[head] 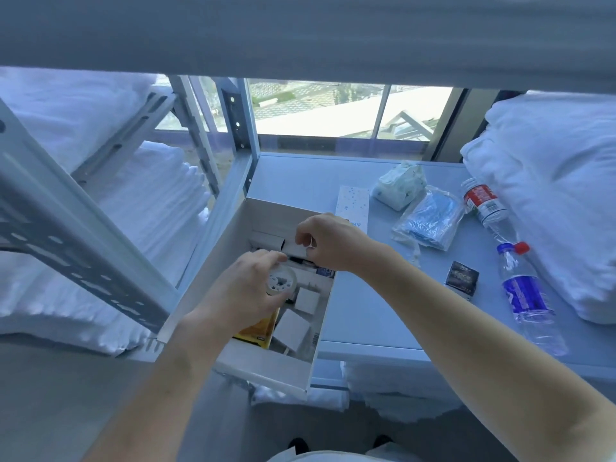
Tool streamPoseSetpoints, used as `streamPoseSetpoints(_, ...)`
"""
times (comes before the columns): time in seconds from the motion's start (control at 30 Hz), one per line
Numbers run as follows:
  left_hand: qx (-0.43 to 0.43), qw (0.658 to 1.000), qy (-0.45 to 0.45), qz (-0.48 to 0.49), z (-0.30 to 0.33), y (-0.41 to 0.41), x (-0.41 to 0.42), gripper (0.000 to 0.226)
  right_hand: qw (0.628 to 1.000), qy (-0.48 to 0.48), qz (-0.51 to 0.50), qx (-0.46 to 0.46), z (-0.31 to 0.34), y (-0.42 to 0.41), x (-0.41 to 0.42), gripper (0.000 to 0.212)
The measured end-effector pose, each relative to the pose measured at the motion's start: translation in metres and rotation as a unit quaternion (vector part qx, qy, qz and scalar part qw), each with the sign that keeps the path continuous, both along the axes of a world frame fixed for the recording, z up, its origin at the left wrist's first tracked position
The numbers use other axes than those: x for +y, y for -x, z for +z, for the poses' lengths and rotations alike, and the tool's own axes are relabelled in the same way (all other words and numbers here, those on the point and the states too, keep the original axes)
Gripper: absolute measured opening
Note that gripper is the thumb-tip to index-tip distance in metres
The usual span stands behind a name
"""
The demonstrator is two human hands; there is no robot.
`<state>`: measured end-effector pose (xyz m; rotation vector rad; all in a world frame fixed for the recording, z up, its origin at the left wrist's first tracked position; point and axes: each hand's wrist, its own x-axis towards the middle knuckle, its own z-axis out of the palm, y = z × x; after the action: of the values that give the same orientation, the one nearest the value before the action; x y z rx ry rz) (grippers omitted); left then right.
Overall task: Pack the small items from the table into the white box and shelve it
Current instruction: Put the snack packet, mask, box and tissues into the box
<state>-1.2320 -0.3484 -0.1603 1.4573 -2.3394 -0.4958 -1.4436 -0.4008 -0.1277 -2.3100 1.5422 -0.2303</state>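
The white box (266,370) stands open at the table's left front edge, overhanging it. Inside lie small white cartons (293,325), a yellow packet (258,331) and a blue-labelled item (325,271). My left hand (246,291) grips a clear roll of tape (282,283) over the box. My right hand (328,243) hovers above the box's far half, its fingers curled and pinching something thin and small that I cannot make out. On the table remain a black sachet (462,278), a bag of blue masks (430,218), a tissue pack (400,185) and a flat white speckled carton (352,203).
Two water bottles (525,295) (483,203) lie at the table's right, against a white pillow (560,181). A grey metal shelf rack (83,208) with folded white linen stands left of the table (366,315). A shelf board spans overhead; a window is behind.
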Motion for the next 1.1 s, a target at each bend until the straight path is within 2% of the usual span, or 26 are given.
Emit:
streamPoseSetpoints(0.23,-0.057,0.995,-0.039,-0.067,-0.007,0.022,0.015,0.06,0.999,0.018,0.006,-0.044,-0.009,0.011,0.011,0.021)
streamPoseSetpoints(0.4,-0.008,0.995,-0.073,-0.063,-0.011,0.017,0.017,0.058,0.998,0.042,0.023,-0.046,-0.008,0.012,0.016,0.017)
streamPoseSetpoints(0.57,0.001,0.998,-0.059,-0.024,-0.009,0.002,0.011,0.05,0.996,0.064,0.022,-0.063,-0.008,0.021,0.021,0.019)
streamPoseSetpoints(0.73,0.023,1.0,-0.005,-0.008,0.001,0.005,0.002,0.045,0.994,0.074,0.023,-0.079,-0.005,0.033,0.028,0.02)
streamPoseSetpoints(1.1,0.031,0.998,0.039,-0.029,0.033,0.059,-0.014,0.045,0.99,0.101,-0.016,-0.098,0.014,0.09,0.05,0.03)
